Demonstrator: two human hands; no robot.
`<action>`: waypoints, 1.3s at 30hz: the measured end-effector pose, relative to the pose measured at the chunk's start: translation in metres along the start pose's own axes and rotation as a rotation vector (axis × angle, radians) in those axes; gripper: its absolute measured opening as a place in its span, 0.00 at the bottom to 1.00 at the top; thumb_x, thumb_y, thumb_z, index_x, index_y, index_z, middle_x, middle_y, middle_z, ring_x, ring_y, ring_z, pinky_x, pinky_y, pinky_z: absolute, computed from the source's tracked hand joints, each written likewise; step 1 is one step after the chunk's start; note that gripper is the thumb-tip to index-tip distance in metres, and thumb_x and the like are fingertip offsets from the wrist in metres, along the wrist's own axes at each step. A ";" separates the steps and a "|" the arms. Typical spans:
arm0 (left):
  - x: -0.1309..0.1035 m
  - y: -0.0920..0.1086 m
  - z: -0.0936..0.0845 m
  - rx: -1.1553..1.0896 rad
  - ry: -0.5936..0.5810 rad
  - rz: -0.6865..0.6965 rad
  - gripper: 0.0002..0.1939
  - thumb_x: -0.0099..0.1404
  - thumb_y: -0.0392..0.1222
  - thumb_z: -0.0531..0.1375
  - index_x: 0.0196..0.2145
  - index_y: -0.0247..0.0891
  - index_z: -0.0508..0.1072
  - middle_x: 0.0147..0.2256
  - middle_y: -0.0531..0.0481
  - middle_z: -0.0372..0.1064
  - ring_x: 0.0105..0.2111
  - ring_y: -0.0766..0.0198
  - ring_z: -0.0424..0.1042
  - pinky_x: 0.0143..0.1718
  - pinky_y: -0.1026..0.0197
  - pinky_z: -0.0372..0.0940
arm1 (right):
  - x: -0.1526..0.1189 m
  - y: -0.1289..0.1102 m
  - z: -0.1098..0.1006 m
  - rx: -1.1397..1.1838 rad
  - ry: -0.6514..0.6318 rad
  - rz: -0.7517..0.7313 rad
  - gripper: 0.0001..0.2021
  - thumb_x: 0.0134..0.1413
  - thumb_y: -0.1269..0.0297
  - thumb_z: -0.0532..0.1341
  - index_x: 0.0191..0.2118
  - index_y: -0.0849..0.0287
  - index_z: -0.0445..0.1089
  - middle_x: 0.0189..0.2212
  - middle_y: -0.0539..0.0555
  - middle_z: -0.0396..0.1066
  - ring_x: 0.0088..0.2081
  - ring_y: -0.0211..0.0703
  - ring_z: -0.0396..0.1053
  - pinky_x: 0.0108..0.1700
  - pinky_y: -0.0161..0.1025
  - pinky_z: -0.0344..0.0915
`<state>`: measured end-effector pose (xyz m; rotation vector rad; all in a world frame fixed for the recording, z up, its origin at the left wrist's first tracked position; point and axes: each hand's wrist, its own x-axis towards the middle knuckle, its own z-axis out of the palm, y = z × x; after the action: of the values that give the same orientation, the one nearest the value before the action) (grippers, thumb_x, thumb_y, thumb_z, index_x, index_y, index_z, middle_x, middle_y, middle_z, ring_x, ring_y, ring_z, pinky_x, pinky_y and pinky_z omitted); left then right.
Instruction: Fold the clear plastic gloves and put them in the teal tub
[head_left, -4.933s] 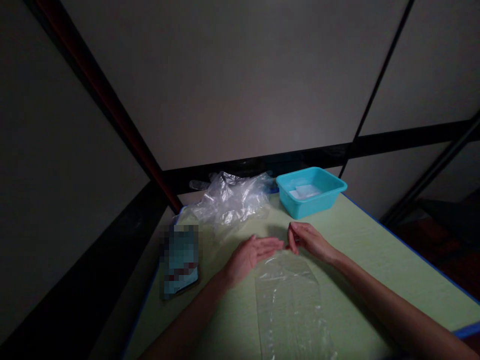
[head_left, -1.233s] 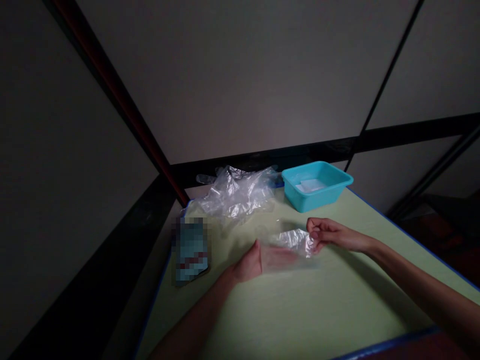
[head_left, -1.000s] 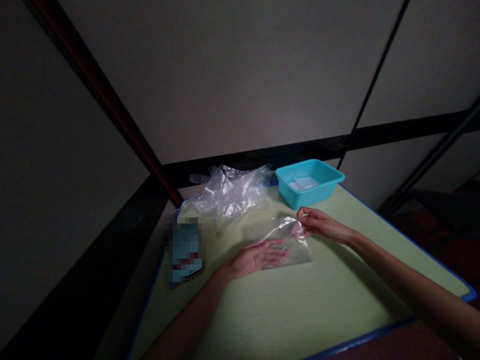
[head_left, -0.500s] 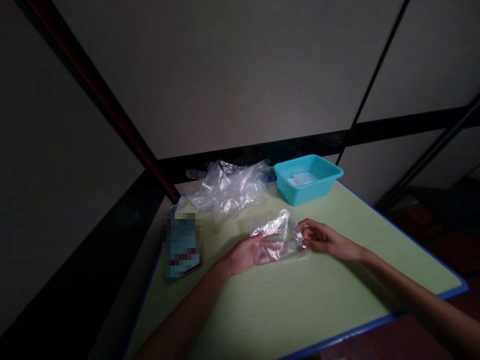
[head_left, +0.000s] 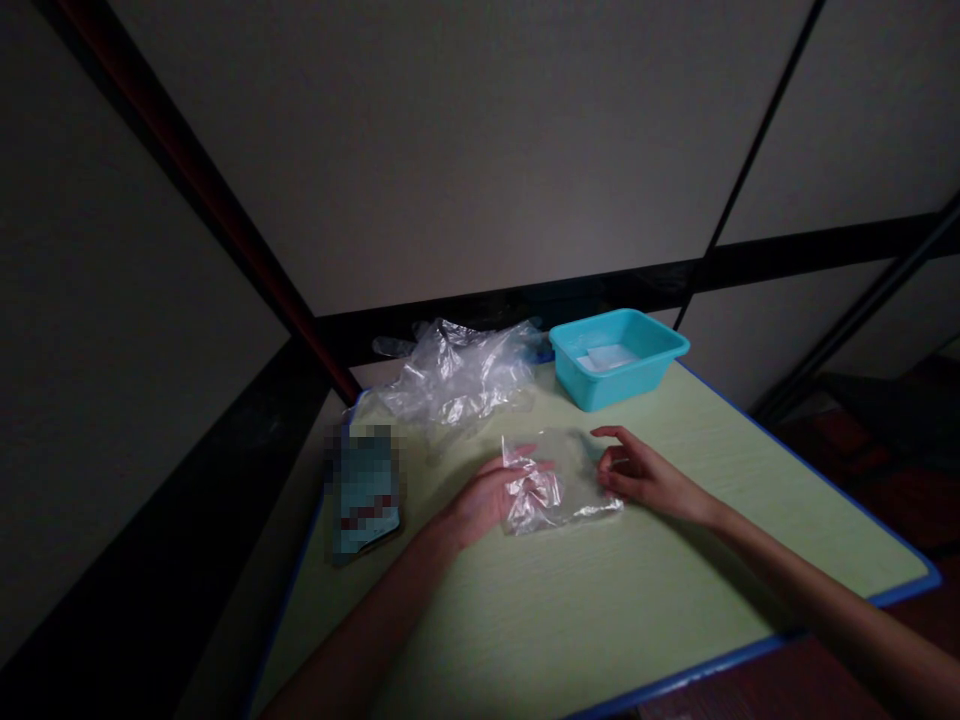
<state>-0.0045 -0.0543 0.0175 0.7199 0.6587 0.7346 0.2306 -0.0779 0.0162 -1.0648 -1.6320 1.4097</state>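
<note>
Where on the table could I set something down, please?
Bare tabletop lies between the clear film and near blue edge, and between the turquoise basin and right forearm. It is crowded at back left with crumpled plastic, and mid-table around the left hand and right hand.

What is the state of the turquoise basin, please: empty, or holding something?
Holding something, though far from full: flat white pieces lie on the bottom of the upright turquoise basin.
</note>
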 end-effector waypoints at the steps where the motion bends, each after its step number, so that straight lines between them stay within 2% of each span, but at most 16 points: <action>1: 0.001 0.000 -0.001 0.012 0.010 0.035 0.20 0.55 0.32 0.55 0.47 0.35 0.64 0.40 0.43 0.70 0.41 0.54 0.69 0.41 0.55 0.61 | 0.000 0.000 0.000 0.004 0.022 0.008 0.23 0.48 0.66 0.57 0.48 0.56 0.47 0.29 0.47 0.60 0.26 0.34 0.62 0.25 0.32 0.58; 7: 0.007 -0.002 -0.012 0.143 0.126 0.220 0.42 0.51 0.29 0.59 0.59 0.42 0.43 0.45 0.43 0.66 0.43 0.56 0.67 0.42 0.58 0.60 | 0.003 0.003 0.006 -0.002 0.132 0.030 0.25 0.44 0.65 0.59 0.47 0.55 0.48 0.34 0.50 0.61 0.25 0.35 0.64 0.25 0.34 0.61; 11: 0.012 -0.003 -0.019 0.222 0.072 0.299 0.49 0.49 0.29 0.61 0.60 0.44 0.35 0.49 0.42 0.62 0.45 0.58 0.66 0.45 0.58 0.58 | 0.004 0.007 0.010 -0.054 0.243 -0.059 0.24 0.43 0.66 0.60 0.47 0.55 0.50 0.35 0.51 0.61 0.24 0.33 0.63 0.25 0.34 0.61; 14: 0.017 -0.002 -0.021 0.268 0.011 0.334 0.48 0.51 0.30 0.60 0.60 0.43 0.33 0.51 0.40 0.60 0.45 0.58 0.66 0.46 0.58 0.57 | 0.002 0.009 0.012 -0.103 0.312 -0.130 0.24 0.44 0.66 0.59 0.48 0.55 0.51 0.35 0.52 0.62 0.26 0.34 0.63 0.26 0.35 0.62; 17: 0.022 0.002 -0.019 0.335 0.008 0.337 0.45 0.52 0.30 0.58 0.60 0.43 0.34 0.51 0.39 0.59 0.46 0.59 0.65 0.46 0.59 0.56 | -0.001 0.008 0.013 -0.178 0.351 -0.157 0.22 0.46 0.66 0.58 0.48 0.55 0.51 0.36 0.53 0.62 0.27 0.36 0.63 0.26 0.35 0.62; 23: 0.025 0.000 -0.013 0.484 0.042 0.392 0.41 0.53 0.27 0.53 0.60 0.43 0.38 0.53 0.40 0.56 0.49 0.59 0.62 0.50 0.57 0.53 | -0.005 0.011 0.016 -0.388 0.316 -0.135 0.20 0.50 0.67 0.54 0.49 0.56 0.50 0.37 0.55 0.63 0.29 0.39 0.65 0.26 0.36 0.64; 26: 0.022 -0.003 -0.013 0.669 0.106 0.470 0.39 0.53 0.25 0.50 0.59 0.43 0.39 0.58 0.44 0.47 0.54 0.59 0.54 0.53 0.56 0.48 | -0.007 0.010 0.015 -0.563 0.344 -0.196 0.17 0.51 0.67 0.53 0.48 0.57 0.53 0.38 0.56 0.64 0.33 0.42 0.65 0.32 0.41 0.66; 28: 0.015 -0.004 -0.011 0.916 0.170 0.557 0.38 0.53 0.25 0.50 0.59 0.42 0.41 0.60 0.48 0.39 0.58 0.59 0.44 0.56 0.56 0.41 | -0.012 0.006 0.015 -0.691 0.365 -0.271 0.14 0.53 0.67 0.52 0.46 0.58 0.56 0.40 0.58 0.64 0.37 0.44 0.65 0.38 0.44 0.65; 30: 0.003 -0.005 -0.007 1.209 0.197 0.630 0.35 0.55 0.26 0.49 0.59 0.41 0.43 0.61 0.50 0.35 0.59 0.60 0.38 0.58 0.57 0.36 | -0.021 0.000 0.018 -0.813 0.317 -0.331 0.13 0.54 0.67 0.50 0.46 0.59 0.59 0.42 0.59 0.64 0.43 0.46 0.63 0.45 0.45 0.63; 33: -0.020 -0.012 0.005 1.569 0.090 0.634 0.31 0.58 0.30 0.50 0.59 0.38 0.46 0.61 0.49 0.32 0.59 0.60 0.35 0.58 0.56 0.37 | -0.038 -0.007 0.025 -1.008 0.144 -0.347 0.18 0.56 0.64 0.51 0.52 0.60 0.57 0.50 0.59 0.61 0.50 0.47 0.59 0.51 0.46 0.59; 36: -0.041 -0.024 0.016 1.768 -0.028 0.568 0.31 0.60 0.37 0.52 0.59 0.35 0.44 0.61 0.45 0.33 0.59 0.58 0.35 0.58 0.55 0.38 | -0.051 -0.005 0.031 -1.171 0.023 -0.341 0.26 0.56 0.59 0.51 0.58 0.60 0.48 0.56 0.59 0.52 0.56 0.50 0.51 0.55 0.52 0.51; 39: -0.051 -0.034 0.022 1.858 -0.086 0.514 0.31 0.62 0.43 0.50 0.59 0.34 0.42 0.60 0.44 0.33 0.59 0.58 0.35 0.58 0.54 0.39 | -0.058 0.001 0.034 -1.249 -0.017 -0.335 0.30 0.55 0.55 0.50 0.60 0.61 0.41 0.59 0.60 0.46 0.58 0.53 0.45 0.56 0.58 0.46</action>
<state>-0.0051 -0.1198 0.0183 2.6695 0.9999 0.3433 0.2235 -0.1443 0.0098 -1.2689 -2.5921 0.0434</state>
